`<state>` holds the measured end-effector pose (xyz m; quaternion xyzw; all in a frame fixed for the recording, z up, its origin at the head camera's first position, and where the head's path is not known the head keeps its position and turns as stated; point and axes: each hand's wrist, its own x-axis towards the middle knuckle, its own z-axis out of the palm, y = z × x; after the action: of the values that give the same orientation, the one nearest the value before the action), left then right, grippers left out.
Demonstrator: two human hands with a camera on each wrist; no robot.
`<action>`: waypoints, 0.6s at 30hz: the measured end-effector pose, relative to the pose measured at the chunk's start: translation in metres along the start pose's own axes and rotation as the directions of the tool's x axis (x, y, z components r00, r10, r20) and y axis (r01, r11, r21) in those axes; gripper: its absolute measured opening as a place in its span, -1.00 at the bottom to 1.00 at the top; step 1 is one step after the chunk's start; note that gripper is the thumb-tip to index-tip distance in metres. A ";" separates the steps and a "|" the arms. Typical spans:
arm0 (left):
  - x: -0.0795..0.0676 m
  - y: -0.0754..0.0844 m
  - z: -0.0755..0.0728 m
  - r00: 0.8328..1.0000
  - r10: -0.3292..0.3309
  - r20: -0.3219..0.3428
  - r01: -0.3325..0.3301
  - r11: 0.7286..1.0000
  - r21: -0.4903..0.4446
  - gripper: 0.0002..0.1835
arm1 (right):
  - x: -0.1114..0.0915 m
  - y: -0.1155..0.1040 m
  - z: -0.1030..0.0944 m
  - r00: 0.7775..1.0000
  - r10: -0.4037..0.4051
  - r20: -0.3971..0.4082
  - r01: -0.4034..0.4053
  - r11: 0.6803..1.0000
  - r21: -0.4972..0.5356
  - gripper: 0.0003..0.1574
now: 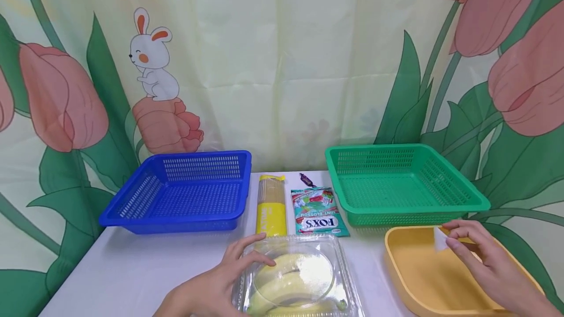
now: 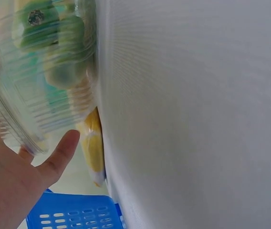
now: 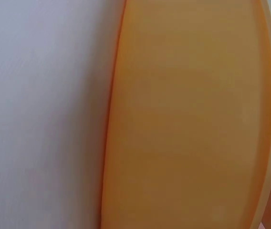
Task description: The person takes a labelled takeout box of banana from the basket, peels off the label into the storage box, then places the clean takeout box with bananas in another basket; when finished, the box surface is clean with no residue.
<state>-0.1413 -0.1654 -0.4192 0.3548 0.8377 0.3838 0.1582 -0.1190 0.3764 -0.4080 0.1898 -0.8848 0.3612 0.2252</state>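
Observation:
A clear plastic clamshell box [image 1: 343, 278] with bananas [image 1: 282, 285] inside lies at the near middle of the table. My left hand [image 1: 224, 270] rests at its left side, fingers spread and one reaching over the lid. In the left wrist view, the extended fingers [image 2: 61, 155] lie beside the box's ribbed wall [image 2: 61, 112]. Over the yellow tub [image 1: 434, 278], my right hand [image 1: 489, 263] pinches a small white paper-like piece [image 1: 439, 238] between thumb and fingers. The right wrist view mostly shows the tub's outer wall [image 3: 188, 114], with the hand largely hidden behind its rim.
A blue basket [image 1: 198, 199] stands at back left, a green basket [image 1: 396, 187] at back right. Between them lie a yellow pasta pack [image 1: 270, 216], a Fox's candy bag [image 1: 319, 212] and a dark wrapped candy [image 1: 306, 180]. A tulip-print curtain [image 1: 282, 62] hangs behind.

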 end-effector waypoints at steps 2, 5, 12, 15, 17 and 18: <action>0.000 0.000 -0.001 1.000 0.001 0.004 -0.001 1.000 -0.003 -0.07 | -0.002 0.006 -0.002 1.000 0.003 0.002 -0.003 0.999 -0.053 -0.65; 0.000 0.000 -0.002 1.000 0.005 0.004 -0.005 1.000 0.000 -0.08 | -0.005 0.013 -0.004 1.000 -0.012 0.004 0.013 0.994 -0.110 -0.64; 0.001 0.000 -0.002 0.999 0.041 -0.016 -0.041 0.999 0.018 -0.11 | -0.008 0.026 -0.004 0.987 -0.159 0.001 0.153 0.950 -0.273 -0.56; 0.001 -0.002 -0.001 0.998 0.063 -0.016 -0.062 0.998 0.019 -0.10 | -0.007 0.031 -0.003 0.969 -0.246 0.012 0.235 0.910 -0.342 -0.68; 0.001 -0.003 0.000 0.998 0.062 -0.012 -0.061 0.998 0.012 -0.09 | -0.004 0.032 -0.002 0.960 -0.280 0.029 0.271 0.893 -0.360 -0.69; 0.001 -0.004 0.000 0.998 0.060 -0.012 -0.059 0.998 0.011 -0.08 | -0.003 0.033 -0.002 0.955 -0.294 0.043 0.289 0.886 -0.363 -0.70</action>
<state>-0.1437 -0.1668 -0.4216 0.3781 0.8297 0.3861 0.1397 -0.1328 0.4000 -0.4266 0.2727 -0.8963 0.1535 0.3142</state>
